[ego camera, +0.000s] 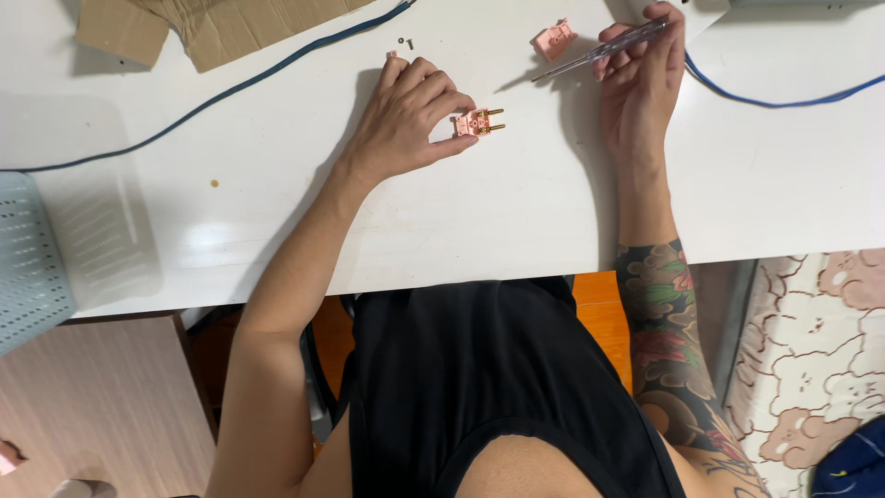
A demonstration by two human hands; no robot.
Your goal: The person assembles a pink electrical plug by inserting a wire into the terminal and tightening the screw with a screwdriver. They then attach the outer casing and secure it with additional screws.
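Observation:
My left hand (410, 118) rests on the white table (516, 212) and pinches a small pink plug half with two brass pins (478, 122) between thumb and fingers. Farther right, my right hand (641, 78) holds a slim clear-handled screwdriver (597, 53), its tip pointing left just above the table. A second pink plug piece (555, 39) lies near the screwdriver's tip. Two tiny screws (406, 41) lie above my left hand.
A dark blue cable (230, 90) runs across the table's left part, and another blue cable (784, 100) curves at the right. Cardboard (212, 23) lies at the top left. A pale perforated basket (28, 263) sits at the left edge.

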